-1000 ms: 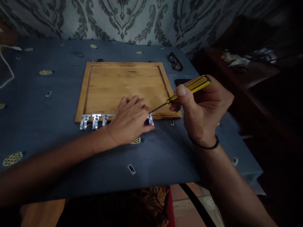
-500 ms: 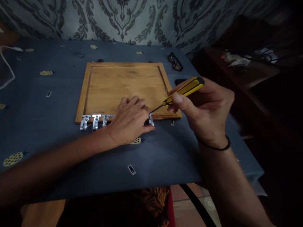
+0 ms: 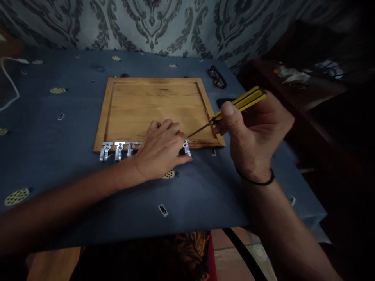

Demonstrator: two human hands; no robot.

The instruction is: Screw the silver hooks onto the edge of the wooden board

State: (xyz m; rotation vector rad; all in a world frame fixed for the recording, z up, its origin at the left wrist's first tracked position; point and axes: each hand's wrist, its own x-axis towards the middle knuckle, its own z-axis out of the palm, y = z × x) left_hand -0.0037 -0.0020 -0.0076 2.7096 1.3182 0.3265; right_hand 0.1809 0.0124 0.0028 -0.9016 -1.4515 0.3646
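Note:
A framed wooden board lies flat on the cloth-covered table. Along its near edge sits a row of silver metal hooks, part of which my left hand hides. My left hand is closed over this edge, its fingers bent on top and its thumb in front, beside the rightmost metal hook. In my right hand is a yellow-and-black screwdriver, held by its handle between thumb and fingers. Its shaft slants down to the left, and the tip is close to the top of that hook; contact cannot be made out.
Dark-framed glasses lie beyond the board's far right corner. A dark flat object is partly hidden behind my right hand. A white cable runs along the left. Off to the right, a brown surface carries crumpled clear plastic.
My right hand and the screwdriver have shifted slightly right, and the handle has turned a little in the fingers. The tip has moved slightly up and right. My left hand has stayed put.

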